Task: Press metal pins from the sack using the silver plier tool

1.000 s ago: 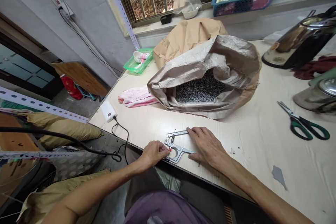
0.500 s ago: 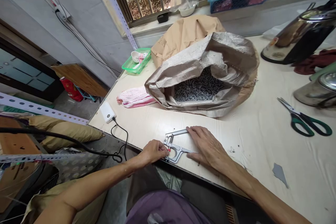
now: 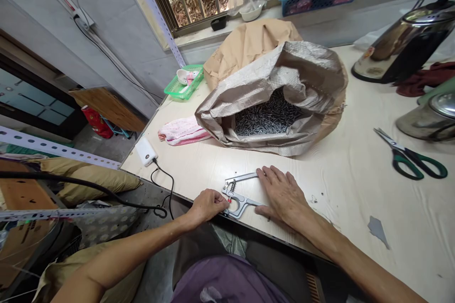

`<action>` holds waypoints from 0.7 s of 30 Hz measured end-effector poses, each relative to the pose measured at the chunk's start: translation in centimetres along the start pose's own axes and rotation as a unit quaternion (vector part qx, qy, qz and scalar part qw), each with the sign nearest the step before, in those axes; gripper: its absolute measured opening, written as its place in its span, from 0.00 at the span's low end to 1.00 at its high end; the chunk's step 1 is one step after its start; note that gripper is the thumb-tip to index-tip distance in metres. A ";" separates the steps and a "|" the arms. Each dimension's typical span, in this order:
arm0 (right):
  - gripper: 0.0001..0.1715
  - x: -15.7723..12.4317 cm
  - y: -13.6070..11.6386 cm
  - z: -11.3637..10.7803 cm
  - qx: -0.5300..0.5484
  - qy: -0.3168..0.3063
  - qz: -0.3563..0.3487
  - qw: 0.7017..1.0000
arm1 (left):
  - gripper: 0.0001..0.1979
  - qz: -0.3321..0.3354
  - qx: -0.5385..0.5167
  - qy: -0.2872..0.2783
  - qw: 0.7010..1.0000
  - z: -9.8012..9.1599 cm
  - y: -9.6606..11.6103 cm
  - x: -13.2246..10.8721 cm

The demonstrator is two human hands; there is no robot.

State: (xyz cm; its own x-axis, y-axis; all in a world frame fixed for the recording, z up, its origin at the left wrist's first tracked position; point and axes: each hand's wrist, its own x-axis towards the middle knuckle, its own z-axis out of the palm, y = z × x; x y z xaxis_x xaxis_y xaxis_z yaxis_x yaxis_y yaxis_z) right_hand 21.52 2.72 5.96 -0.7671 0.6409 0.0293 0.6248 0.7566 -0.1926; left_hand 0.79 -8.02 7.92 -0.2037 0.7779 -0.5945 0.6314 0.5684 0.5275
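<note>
Grey snap-fastener pliers (image 3: 240, 205) lie at the table's front edge, with a C-shaped jaw, a dark spring, a red tip and two spread handles. My left hand (image 3: 208, 206) is closed in a pinch at the jaw, beside the red tip; whatever its fingertips hold is hidden. My right hand (image 3: 282, 194) spans the handle ends, its fingers at the upper handle and its thumb by the lower one. Behind them, an open woven sack (image 3: 245, 83) holds many small dark metal pieces (image 3: 268, 116).
A white power bank (image 3: 145, 151) with a black cable lies left, near a pink-striped cloth (image 3: 183, 131) and a green basket (image 3: 174, 90). At right are scissors (image 3: 408, 154), a grey scrap (image 3: 378, 231), a kettle (image 3: 387, 52) and a second metal vessel (image 3: 426, 118).
My right hand has shifted slightly right along the handles, its fingers a little more spread. My left hand stays at the jaw. The view has shifted slightly.
</note>
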 end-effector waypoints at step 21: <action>0.09 -0.6 -2.0 -2.5 -0.042 0.033 -0.023 0.998 | 0.19 0.301 0.277 0.066 0.910 1.2 6.2 1.6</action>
State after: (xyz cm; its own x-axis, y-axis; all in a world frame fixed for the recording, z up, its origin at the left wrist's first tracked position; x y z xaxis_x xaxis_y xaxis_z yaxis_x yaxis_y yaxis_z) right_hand 21.11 1.09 8.76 -0.7860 0.6100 0.1010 0.6011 0.7921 -0.1061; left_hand 5.32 -3.58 9.49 0.2391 0.9498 -0.2019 0.9313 -0.1655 0.3243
